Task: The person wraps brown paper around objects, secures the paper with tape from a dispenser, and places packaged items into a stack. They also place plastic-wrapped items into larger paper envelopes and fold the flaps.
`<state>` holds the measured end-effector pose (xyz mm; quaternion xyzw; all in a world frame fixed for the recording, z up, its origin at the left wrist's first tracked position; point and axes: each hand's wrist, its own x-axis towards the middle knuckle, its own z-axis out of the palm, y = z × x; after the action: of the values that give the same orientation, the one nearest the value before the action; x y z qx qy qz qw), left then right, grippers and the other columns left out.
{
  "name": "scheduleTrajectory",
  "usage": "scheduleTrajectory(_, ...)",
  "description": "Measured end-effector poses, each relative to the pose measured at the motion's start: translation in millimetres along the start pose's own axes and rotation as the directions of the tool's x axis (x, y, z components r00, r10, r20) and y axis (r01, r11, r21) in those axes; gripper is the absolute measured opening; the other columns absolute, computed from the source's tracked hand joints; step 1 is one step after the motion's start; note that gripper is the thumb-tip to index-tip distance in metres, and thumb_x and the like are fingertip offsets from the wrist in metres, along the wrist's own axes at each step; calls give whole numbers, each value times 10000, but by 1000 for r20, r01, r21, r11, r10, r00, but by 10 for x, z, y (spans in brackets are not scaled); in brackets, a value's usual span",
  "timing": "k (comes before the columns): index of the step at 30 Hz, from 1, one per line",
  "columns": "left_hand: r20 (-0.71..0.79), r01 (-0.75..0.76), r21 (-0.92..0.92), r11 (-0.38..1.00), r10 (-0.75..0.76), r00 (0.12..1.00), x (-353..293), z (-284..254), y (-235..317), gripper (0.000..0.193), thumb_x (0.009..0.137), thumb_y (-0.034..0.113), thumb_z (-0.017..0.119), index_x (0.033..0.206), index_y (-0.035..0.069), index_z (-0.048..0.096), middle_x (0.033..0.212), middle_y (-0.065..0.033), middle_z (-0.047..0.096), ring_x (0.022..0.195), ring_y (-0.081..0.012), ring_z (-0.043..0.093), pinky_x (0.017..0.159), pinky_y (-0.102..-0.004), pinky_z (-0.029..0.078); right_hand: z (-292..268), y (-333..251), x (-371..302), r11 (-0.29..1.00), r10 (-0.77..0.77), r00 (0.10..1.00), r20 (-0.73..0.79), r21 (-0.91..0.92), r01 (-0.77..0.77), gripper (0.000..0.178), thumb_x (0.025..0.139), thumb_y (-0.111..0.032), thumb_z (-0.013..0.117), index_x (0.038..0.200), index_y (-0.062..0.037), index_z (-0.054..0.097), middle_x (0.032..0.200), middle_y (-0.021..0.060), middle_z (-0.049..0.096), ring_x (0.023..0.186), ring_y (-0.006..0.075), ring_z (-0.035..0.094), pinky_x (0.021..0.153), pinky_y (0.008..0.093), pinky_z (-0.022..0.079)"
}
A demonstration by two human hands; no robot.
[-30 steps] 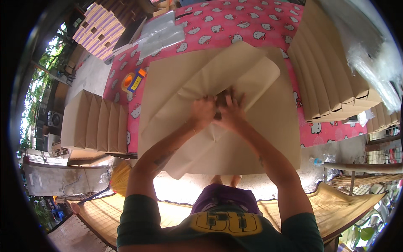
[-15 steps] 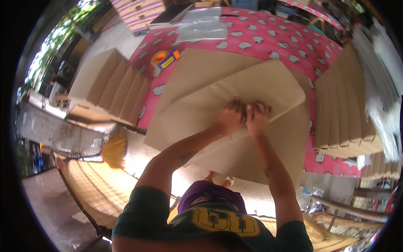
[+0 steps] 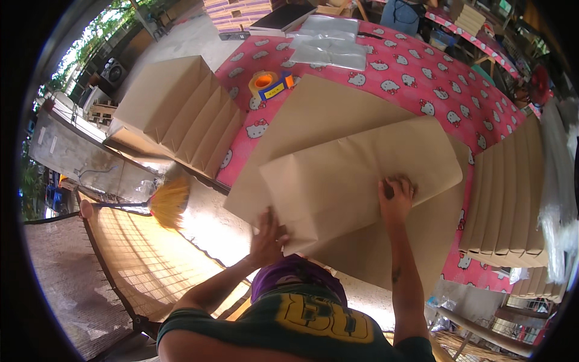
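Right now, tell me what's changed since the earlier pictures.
The left hand, earlier beside the right hand on the folded brown paper, has moved left and toward the body, to the paper's near-left end. The camera view has shifted too. The right hand stays on the paper; the tape dispenser stays on the pink table covering.

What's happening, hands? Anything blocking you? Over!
Right hand curled on folded brown paper. Left hand blurred, by its near corner. Tape dispenser beside, not on it.
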<state>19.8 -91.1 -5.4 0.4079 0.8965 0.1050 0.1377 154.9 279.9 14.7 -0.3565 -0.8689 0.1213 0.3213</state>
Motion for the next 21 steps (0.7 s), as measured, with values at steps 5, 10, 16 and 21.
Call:
scheduleTrajectory(5, -617, 154, -65, 986, -161, 771, 1517, -1132, -497, 567, 998, 306, 508, 1462, 2, 384, 1395, -312, 427, 1292, -470, 422, 1022, -577, 367, -19, 72, 35, 998, 40, 999, -33, -36, -42, 249, 828, -296, 764, 1000, -121, 719, 1187, 95, 600, 1227, 315, 533, 1137, 631, 260)
scheduleTrajectory(10, -698, -134, 63, 989, 139, 703, 3804, -1395, -742, 644, 919, 197, 590, 1482, 35, 323, 1347, -255, 496, 1210, -444, 502, 1016, -496, 423, -25, 84, -3, 997, 41, 999, -26, -65, -42, 224, 822, -272, 765, 975, -118, 710, 1155, 94, 607, 1208, 318, 543, 1136, 629, 262)
scheduleTrajectory(16, -433, 176, 240, 955, -57, 900, 4766, -1402, -1259, 649, 913, 286, 583, 1506, 159, 352, 1423, -220, 449, 1293, -407, 470, 1041, -586, 395, -42, -53, 34, 999, 47, 999, -14, 17, -47, 220, 786, -249, 777, 948, -119, 703, 1144, 70, 613, 1195, 311, 547, 1138, 630, 257)
scheduleTrajectory(21, -242, -68, 126, 990, 97, 965, 4513, -1683, -540, 634, 927, 231, 558, 1516, 342, 351, 1151, -213, 627, 1062, -337, 636, 936, -525, 459, -69, 3, -37, 998, 64, 997, -46, -12, -64, 204, 791, -250, 772, 922, -111, 702, 1113, 61, 625, 1211, 304, 541, 1132, 643, 253)
